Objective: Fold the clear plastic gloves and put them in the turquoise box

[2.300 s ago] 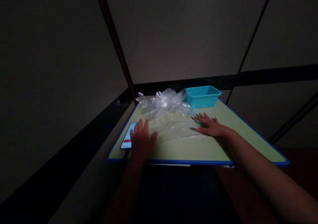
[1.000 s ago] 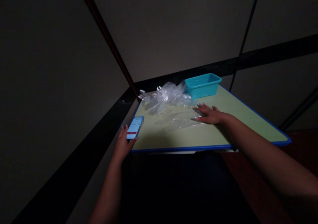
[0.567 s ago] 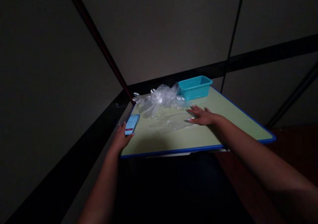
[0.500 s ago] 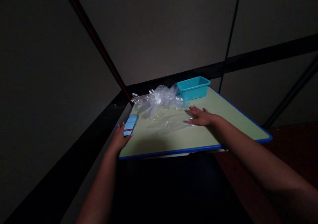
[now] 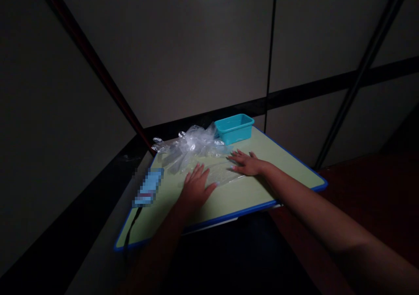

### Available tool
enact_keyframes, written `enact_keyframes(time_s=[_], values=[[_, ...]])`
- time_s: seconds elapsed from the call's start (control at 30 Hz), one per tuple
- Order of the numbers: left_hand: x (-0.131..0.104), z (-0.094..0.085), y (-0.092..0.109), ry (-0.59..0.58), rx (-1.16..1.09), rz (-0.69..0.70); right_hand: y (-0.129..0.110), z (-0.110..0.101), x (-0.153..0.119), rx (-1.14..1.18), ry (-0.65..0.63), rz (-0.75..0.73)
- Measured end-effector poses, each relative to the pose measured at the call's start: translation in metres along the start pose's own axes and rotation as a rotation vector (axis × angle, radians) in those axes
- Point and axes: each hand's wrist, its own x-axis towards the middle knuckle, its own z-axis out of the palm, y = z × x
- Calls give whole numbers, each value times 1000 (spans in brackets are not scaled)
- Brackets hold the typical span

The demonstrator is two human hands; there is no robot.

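A clear plastic bag (image 5: 220,174) lies flat on the pale green tabletop (image 5: 225,203). My left hand (image 5: 195,189) rests with fingers spread at the bag's left end. On its right end lies my right hand (image 5: 246,163), palm down with the fingers apart. Behind both hands is a crumpled heap of clear plastic bags (image 5: 193,144). To the left of my left hand is a flat blue card-like thing (image 5: 149,188), partly blurred out, with a dark strap (image 5: 132,225) hanging from it over the table edge.
A turquoise plastic basket (image 5: 235,133) stands at the back of the table, against the bag heap. The table has a blue rim (image 5: 225,218). Panelled walls (image 5: 196,59) close in behind and on the left.
My left hand has let go of the blue card-like thing and moved right onto the flat bag. My right hand stays on the bag. The view has turned to the right.
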Motion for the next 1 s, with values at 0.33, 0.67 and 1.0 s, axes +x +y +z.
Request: enact_keyframes(time_s=[0.33,0.67,1.0], values=[[60,24,-13,-132,-77,118,-12,-7,-7,-4,-60,-94],[49,28,-5,-184,-84,129,-27,-4,-9,-98,-65,-107],[47,26,-6,-194,-111,128,-17,-10,-8,-51,-118,-48]])
